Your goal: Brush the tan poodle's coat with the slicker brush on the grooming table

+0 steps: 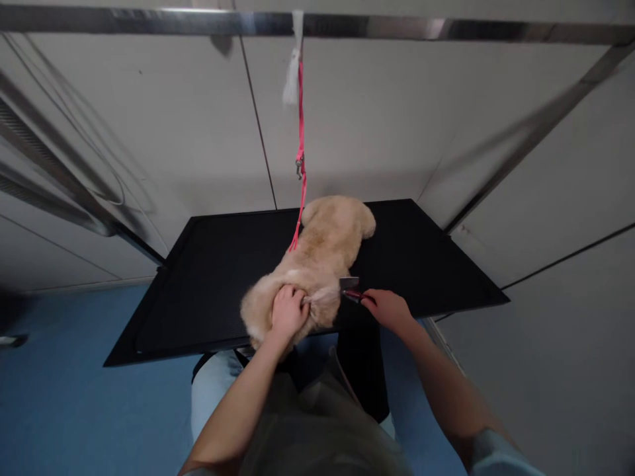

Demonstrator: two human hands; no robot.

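Two bare hands, both mine, work over one tan, fluffy dog (332, 231) lying across one black tabletop (213, 284), right of its middle on the left-hand half's side, near the centre. My left hand (289, 309) rests on the dog's near end, fingers drawn together, one pale tuft (325, 295) of fur fanning out to the right from between thumb and forefinger. My right hand (387, 308) is clamped around the dark red handle of one grooming brush (350, 285); its flat head points left, at the tuft's outer end, and its long axis runs roughly sideways. I cannot tell whether the bristles touch the fur. The dog's long axis slants from the near edge, left, to the far edge, farther right; which end is the head I cannot tell. One pink strap (301, 132) hangs above its back from one metal bar (198, 22), where one white tie (294, 76) is knotted. Behind stands a pale panelled wall (372, 119) with dark seams; below is a blue floor (64, 390).
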